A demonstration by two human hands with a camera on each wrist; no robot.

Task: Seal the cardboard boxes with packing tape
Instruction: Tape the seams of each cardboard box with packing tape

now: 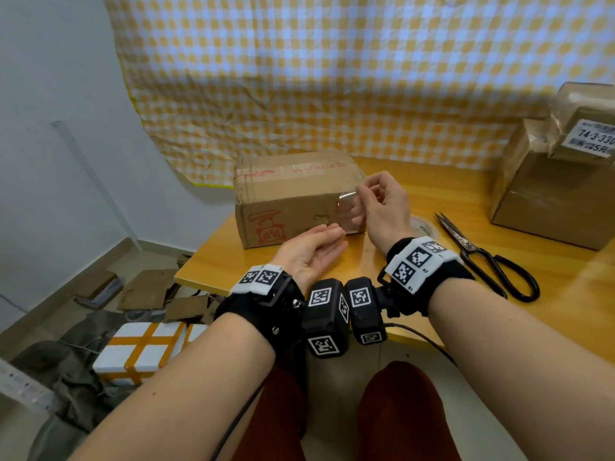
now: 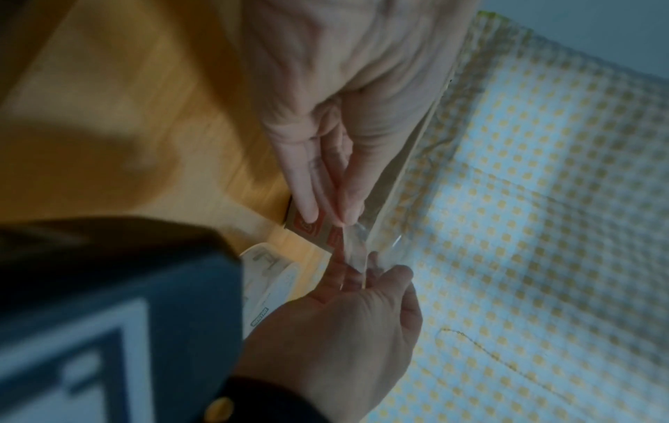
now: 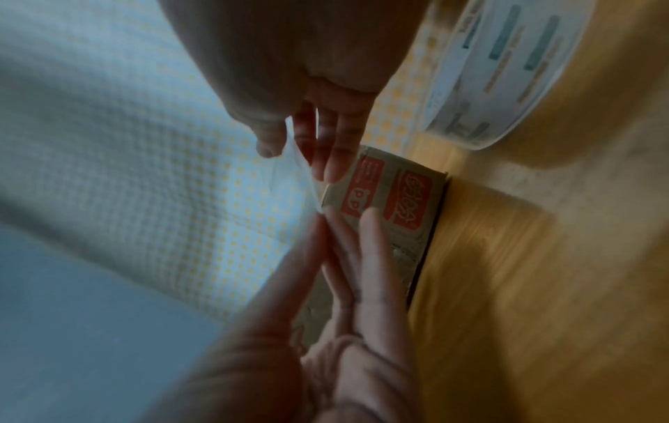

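Cardboard box (image 1: 293,197) sits on the surface (image 1: 432,201). Right hand (image 1: 382,207) grip pinches a clear tape strip (image 1: 349,211) off the box's end, probably for positioning; left hand (image 1: 309,254) flat, fingers apart, steadying underneath.

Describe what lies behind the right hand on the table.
Behind the right hand, a tape roll lies flat on the table; only its rim shows, since the hand covers the rest.

left hand (image 1: 311,249) flat (palm up), right hand (image 1: 382,207) pinching
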